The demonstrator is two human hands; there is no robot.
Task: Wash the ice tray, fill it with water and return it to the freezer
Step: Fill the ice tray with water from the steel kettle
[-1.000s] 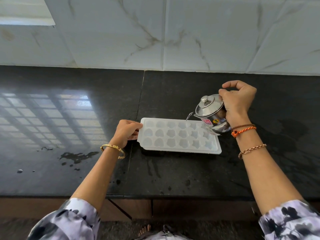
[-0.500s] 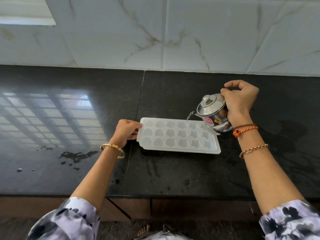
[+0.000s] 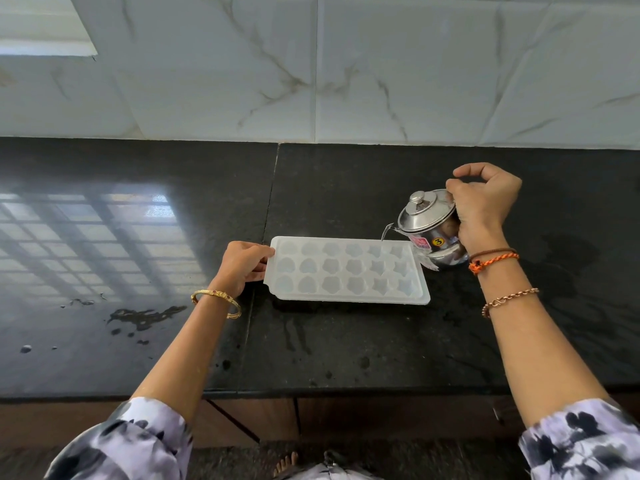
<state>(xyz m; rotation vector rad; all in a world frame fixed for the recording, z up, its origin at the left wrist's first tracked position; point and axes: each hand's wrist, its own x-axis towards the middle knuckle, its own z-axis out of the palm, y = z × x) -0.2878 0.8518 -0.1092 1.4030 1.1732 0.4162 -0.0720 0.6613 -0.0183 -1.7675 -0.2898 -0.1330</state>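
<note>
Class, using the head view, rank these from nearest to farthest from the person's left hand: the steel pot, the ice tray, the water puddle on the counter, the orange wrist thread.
1. ice tray: the left hand grips its left end.
2. water puddle: on the counter, to that hand's lower left.
3. steel pot: tilted at the tray's far right corner.
4. orange wrist thread: on the right wrist, past the pot.

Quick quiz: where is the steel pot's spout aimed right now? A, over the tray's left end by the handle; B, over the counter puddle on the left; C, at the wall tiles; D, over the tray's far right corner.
D: the right hand tilts the pot so its spout sits over the far right corner of the tray, while the left hand holds the opposite end.
</note>
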